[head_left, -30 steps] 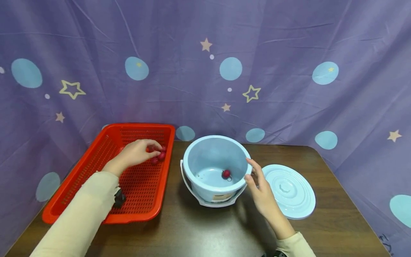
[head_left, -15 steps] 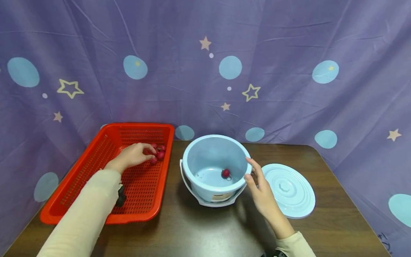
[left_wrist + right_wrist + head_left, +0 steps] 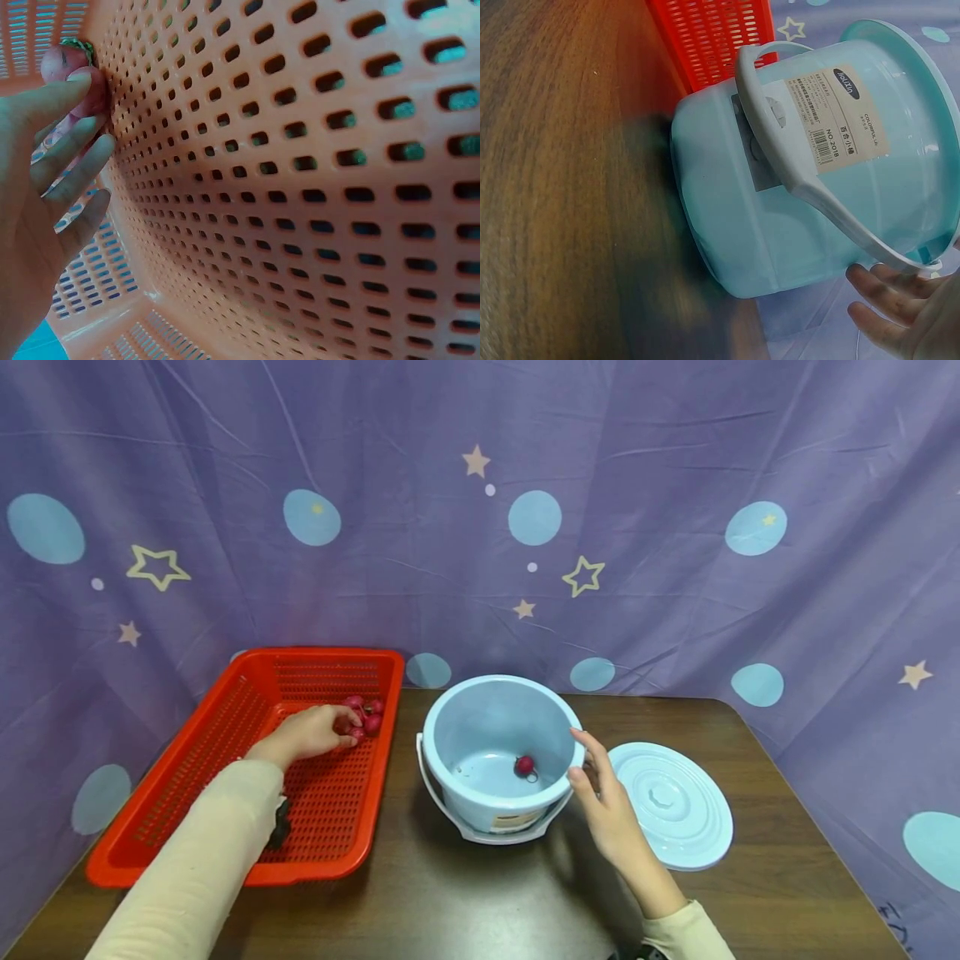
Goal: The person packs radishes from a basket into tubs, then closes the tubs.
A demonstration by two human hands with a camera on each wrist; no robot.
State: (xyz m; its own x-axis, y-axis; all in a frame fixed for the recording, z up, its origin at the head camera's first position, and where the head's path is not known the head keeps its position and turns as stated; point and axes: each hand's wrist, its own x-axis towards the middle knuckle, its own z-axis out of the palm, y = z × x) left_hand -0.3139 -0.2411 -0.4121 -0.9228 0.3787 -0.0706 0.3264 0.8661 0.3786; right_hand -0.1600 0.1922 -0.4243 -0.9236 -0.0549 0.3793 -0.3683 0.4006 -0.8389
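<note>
In the red plastic basket (image 3: pixel 336 827), my left hand (image 3: pixel 309 732) reaches into a small cluster of round red radishes (image 3: pixel 372 724). The left wrist view shows thumb and fingers pinching one radish (image 3: pixel 91 96), with another showing green stem stubs (image 3: pixel 66 61) right beside it. A pale blue bucket (image 3: pixel 498 810) stands upright at the middle of the table, a single radish (image 3: pixel 524 766) lying on its bottom. At the bucket's right side, my right hand (image 3: pixel 611 814) touches the rim with extended, slightly bent fingers (image 3: pixel 885 300); the white handle (image 3: pixel 787 150) hangs down in front.
A round pale blue lid (image 3: pixel 670 802) lies on the brown wooden table (image 3: pixel 465 918), right of the bucket and behind my right hand. Behind the table hangs a purple curtain (image 3: pixel 420 527) with stars and dots. The basket's right edge stands close to the bucket.
My left hand has drawn slightly back and down within the basket, onto the nearer radishes, uncovering those behind. The right hand stays at the bucket's rim.
</note>
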